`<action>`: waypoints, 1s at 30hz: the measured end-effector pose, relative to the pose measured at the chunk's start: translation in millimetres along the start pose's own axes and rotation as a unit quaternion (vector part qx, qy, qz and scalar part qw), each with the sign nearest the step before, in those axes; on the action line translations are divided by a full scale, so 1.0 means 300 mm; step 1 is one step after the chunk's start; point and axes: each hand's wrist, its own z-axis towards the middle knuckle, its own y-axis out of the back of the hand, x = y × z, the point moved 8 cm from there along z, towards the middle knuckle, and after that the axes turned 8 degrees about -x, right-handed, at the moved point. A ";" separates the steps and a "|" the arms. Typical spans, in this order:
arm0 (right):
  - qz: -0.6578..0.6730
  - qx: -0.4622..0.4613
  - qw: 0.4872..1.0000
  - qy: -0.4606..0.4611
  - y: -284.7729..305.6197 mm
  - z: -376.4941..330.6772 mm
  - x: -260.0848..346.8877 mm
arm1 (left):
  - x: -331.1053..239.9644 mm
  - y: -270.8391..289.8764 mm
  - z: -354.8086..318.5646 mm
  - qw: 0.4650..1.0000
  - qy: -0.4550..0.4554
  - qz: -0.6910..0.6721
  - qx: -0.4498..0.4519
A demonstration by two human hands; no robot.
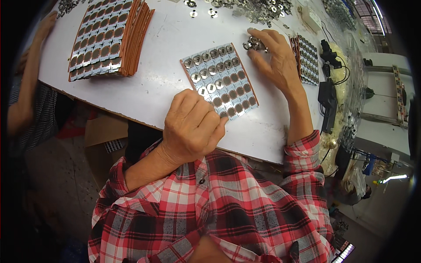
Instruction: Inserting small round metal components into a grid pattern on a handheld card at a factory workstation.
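Note:
A panel of small circuit boards (232, 90) lies flat on the white table in front of me. Silver metal clips sit on its upper rows and part of the middle; the other boards show bare dark round pads. My left hand (193, 125) is closed at the panel's near left edge, knuckles up, and whatever its fingers hold is hidden. To the right of the panel, my right hand (277, 61) has thumb and fingers apart around a small heap of loose metal clips (254, 44), which it partly hides.
A tall stack of similar panels (101, 37) stands at the left, a smaller stack (308, 59) at the right. Loose metal clips (263, 11) are heaped at the far side. Power adapters and cables (326, 94) line the right edge. Another person's arm (33, 74) reaches in at far left.

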 end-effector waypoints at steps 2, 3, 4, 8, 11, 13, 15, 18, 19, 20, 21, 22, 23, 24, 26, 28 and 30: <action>0.025 0.030 0.996 -0.074 -0.025 0.003 -0.047 | 0.000 -0.003 -0.001 1.000 -0.001 0.003 0.000; 0.026 0.029 0.996 -0.074 -0.029 0.007 -0.067 | 0.000 -0.002 -0.003 1.000 -0.002 0.001 -0.005; 0.074 -0.011 0.992 -0.101 -0.014 0.015 -0.101 | 0.001 -0.003 -0.004 1.000 -0.002 0.001 -0.011; 0.124 -0.078 0.982 -0.119 0.060 0.035 -0.129 | -0.004 -0.001 0.000 1.000 -0.010 0.002 -0.023; 0.119 -0.057 0.984 -0.123 0.049 0.038 -0.112 | -0.010 0.002 0.016 1.000 0.003 -0.004 -0.006; 0.000 -0.060 0.997 -0.043 0.014 0.042 -0.062 | -0.013 0.000 0.028 1.000 0.005 0.009 0.004; 0.002 -0.019 0.998 -0.067 -0.014 0.048 -0.071 | -0.011 -0.005 0.025 1.000 0.005 0.012 0.019; 0.102 0.020 0.988 -0.115 -0.070 0.079 -0.147 | -0.004 -0.016 0.018 0.999 0.005 0.017 0.029; 0.103 0.021 0.988 -0.113 -0.064 0.088 -0.148 | -0.001 -0.016 0.016 1.000 0.005 0.017 0.025; 0.119 -0.003 0.984 -0.135 -0.042 0.101 -0.160 | 0.000 -0.016 0.015 1.000 0.006 0.018 0.024; 0.134 -0.027 0.978 -0.156 -0.018 0.114 -0.171 | 0.001 -0.015 0.014 1.000 0.006 0.018 0.024; 0.137 -0.058 0.978 -0.146 0.014 0.120 -0.160 | 0.003 -0.016 0.011 1.000 0.006 0.018 0.023; 0.135 -0.058 0.978 -0.147 0.038 0.120 -0.139 | 0.002 -0.015 0.010 1.000 0.007 0.016 0.023; 0.123 -0.093 0.978 -0.141 0.086 0.118 -0.112 | 0.000 -0.013 0.011 1.000 0.005 0.016 0.023; 0.105 -0.132 0.977 -0.129 0.128 0.105 -0.095 | 0.002 -0.012 0.010 1.000 0.007 0.017 0.023; 0.091 -0.112 0.981 -0.129 0.139 0.072 -0.078 | 0.002 -0.011 0.009 1.000 0.006 0.015 0.019; 0.110 -0.050 0.979 -0.163 0.115 0.024 -0.071 | 0.005 -0.011 0.007 1.000 0.008 0.013 0.019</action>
